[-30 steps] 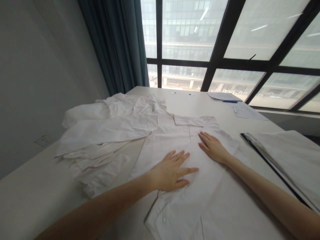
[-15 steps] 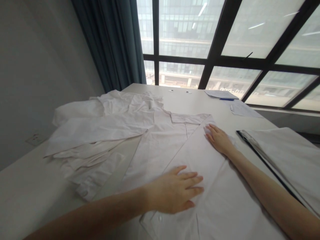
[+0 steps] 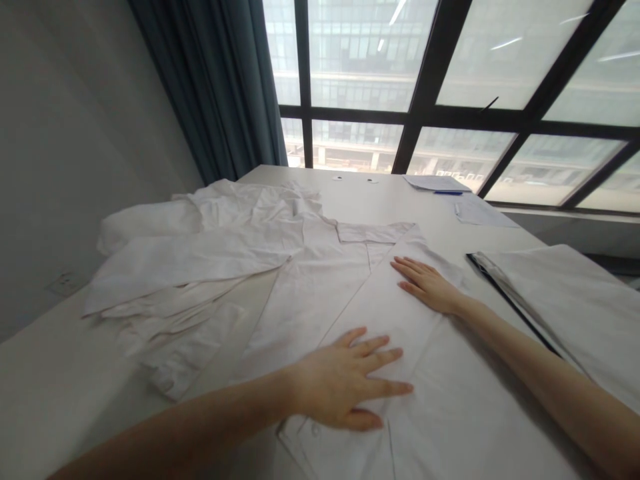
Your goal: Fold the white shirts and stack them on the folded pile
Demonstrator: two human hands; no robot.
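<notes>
A white garment [image 3: 300, 287], shirt-like with a button near its lower edge, lies spread over the table. A panel of it is folded over along a diagonal edge. My left hand [image 3: 345, 383] rests flat on the cloth with its fingers spread. Farther up on the folded panel, my right hand [image 3: 427, 283] lies flat, fingers stretched out toward the left. Neither hand grips the fabric. Toward the left, the garment's sleeve-like part [image 3: 190, 260] and crumpled cloth [image 3: 250, 203] lie loosely on the table.
A white table [image 3: 360, 200] stands before a dark-framed window. To the right lies a folded white cloth [image 3: 565, 300] with a dark edge. Papers [image 3: 435, 183] and a blue pen [image 3: 448, 193] lie at the back right. A blue curtain [image 3: 220, 87] hangs at the left.
My right hand has slid slightly toward me and left over the cloth. My left hand's fingers have spread wider. The view has shifted a little.
</notes>
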